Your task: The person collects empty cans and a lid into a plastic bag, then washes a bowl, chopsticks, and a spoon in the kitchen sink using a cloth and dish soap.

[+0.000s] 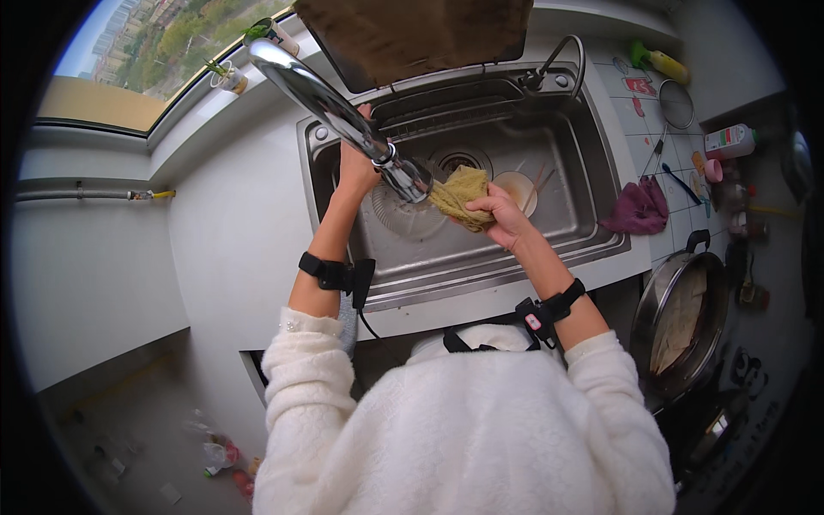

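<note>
A folded yellow-green cloth is in my right hand, thumb on top, just right of the faucet's spout. My left hand is raised at the left side of the stainless steel sink, partly behind the chrome faucet; its fingers are mostly hidden, so its grip does not show. Under the spout, a clear ribbed glass dish lies on the sink's floor. A white bowl with chopsticks in it sits right of the cloth, near the drain.
A dark board stands behind the sink. To the right are a purple cloth, a mesh strainer, a spray bottle and a large steel pan. Potted plants line the windowsill at left.
</note>
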`<state>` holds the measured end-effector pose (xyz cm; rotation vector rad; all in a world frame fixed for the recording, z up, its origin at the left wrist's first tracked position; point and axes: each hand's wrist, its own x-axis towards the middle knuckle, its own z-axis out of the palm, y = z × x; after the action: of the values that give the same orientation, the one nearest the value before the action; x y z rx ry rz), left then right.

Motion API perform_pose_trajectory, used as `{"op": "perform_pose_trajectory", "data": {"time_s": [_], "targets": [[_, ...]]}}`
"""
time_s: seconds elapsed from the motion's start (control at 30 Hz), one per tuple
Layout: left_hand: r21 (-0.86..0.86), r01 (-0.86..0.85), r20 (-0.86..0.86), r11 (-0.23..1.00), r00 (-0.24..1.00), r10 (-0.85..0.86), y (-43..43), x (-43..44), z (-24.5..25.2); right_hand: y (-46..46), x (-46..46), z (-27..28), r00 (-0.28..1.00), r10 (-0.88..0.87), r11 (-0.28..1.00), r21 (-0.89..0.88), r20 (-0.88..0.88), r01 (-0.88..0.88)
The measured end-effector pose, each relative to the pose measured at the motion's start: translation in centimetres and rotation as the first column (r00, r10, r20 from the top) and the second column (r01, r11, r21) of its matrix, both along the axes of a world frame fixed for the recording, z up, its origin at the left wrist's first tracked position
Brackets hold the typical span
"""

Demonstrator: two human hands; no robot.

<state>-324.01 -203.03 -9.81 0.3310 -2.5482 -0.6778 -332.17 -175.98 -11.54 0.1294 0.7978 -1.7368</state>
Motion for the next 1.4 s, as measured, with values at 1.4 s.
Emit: {"op": "perform_pose_trajectory", "data": {"time_s": [1.4], "targets": [[0.671,0.337,-0.397,-0.661,0.915,0.064,10.6,4.4,-5.5,-9.1,9.1,-0.7,-0.180,0.423,0.821,0.292,-0.888,0.490]]}}
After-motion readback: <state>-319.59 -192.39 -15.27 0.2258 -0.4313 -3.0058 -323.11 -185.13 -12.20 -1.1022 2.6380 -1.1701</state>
